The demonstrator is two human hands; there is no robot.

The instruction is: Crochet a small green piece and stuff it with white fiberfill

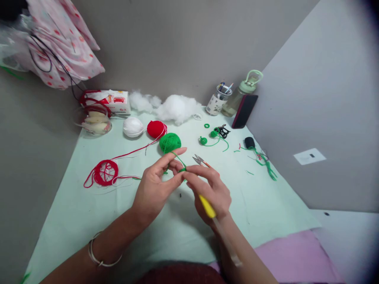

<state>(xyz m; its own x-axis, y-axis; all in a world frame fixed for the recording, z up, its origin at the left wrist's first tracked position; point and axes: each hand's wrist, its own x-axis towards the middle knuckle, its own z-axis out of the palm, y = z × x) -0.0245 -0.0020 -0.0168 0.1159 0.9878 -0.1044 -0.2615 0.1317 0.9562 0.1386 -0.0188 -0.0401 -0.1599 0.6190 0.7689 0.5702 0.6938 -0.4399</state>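
Between both hands, at mid-surface: a small green piece (182, 170) is held just above the surface (118, 225).
Left hand (156, 189): the green piece is pinched between thumb and fingers; the forefinger is raised, with green yarn (180, 158) led past it.
Right hand (211, 193): the yellow tool (207, 206) is grasped, with thumb and forefinger brought together at the green piece. The tool's tip is hidden; whether a loop is engaged cannot be told.
Green ball (170, 142): set just beyond the left hand; yarn appears to be fed from it.
Progress: little is seen to be formed; an early stage is judged. The yarn is judged not yet cut free.
Green parts: a ring (206, 127) and two rounds (203, 140) are laid toward the far right corner; these are judged already made. Loose tails are left beside the rounds.
Snips (201, 160): laid just beyond the right hand, unheld.
Stuffing (179, 108): heaped along the far edge; none is seen in the green piece.
Red ball (156, 129), white ball (133, 127): placed toward the far left corner; neither colour is seen in the green piece.
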